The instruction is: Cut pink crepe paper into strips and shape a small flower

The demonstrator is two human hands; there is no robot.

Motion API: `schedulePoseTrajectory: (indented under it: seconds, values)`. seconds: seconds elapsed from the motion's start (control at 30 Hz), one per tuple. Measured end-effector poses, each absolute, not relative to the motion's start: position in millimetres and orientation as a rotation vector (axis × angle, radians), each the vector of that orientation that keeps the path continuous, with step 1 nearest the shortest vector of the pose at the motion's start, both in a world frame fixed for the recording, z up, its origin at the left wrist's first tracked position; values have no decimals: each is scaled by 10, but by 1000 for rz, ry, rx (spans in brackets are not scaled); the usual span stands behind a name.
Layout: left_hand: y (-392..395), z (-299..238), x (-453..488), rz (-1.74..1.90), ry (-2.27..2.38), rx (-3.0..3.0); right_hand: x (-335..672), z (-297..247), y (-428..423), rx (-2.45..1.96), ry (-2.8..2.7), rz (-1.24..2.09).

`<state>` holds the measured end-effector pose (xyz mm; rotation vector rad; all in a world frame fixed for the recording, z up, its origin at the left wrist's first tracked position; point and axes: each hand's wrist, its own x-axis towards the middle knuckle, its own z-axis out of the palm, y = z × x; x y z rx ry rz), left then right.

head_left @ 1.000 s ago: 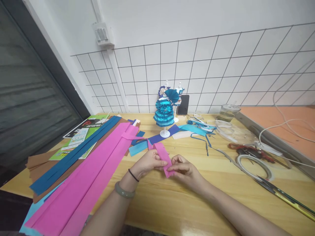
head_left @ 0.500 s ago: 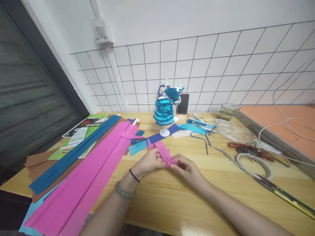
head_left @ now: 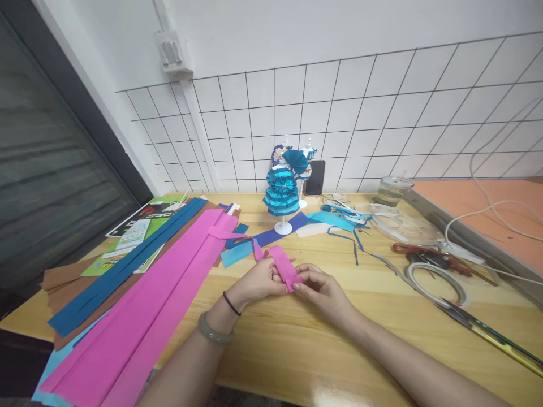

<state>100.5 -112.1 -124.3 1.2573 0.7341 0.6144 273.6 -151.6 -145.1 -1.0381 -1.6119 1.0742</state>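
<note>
Between both hands runs a narrow pink paper strip [head_left: 281, 263], its near end folded over. My left hand [head_left: 263, 278], wearing a bangle and a dark band at the wrist, is closed on the strip from the left. Pinched between thumb and fingers, the folded end sits in my right hand [head_left: 319, 287]. The strip's tail loops away to the left and lies over large pink paper sheets [head_left: 169, 282]. Just beyond the hands stands a small dress form [head_left: 281, 189] in a pleated teal paper dress, on a white round base.
At left lie a dark blue paper strip [head_left: 127, 265], brown paper [head_left: 68, 277] and magazines [head_left: 127, 237]. Blue scraps [head_left: 335, 219] and a phone [head_left: 315, 178] are behind. Toward the right are a tape roll [head_left: 439, 282], a yellow-handled cutter [head_left: 496, 336] and a glass cup [head_left: 392, 191].
The folded end of the pink strip has shifted slightly in my fingers and now lies flatter, angled downward. Both hands stay in nearly the same place.
</note>
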Motion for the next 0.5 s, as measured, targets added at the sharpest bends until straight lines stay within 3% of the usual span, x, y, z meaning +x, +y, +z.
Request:
schedulePoseTrajectory:
  seconds: [0.5]
  values:
    - [-1182,-1133,1038,595,682,1271,2733,-1460,-1510,-1025,-1569,1031]
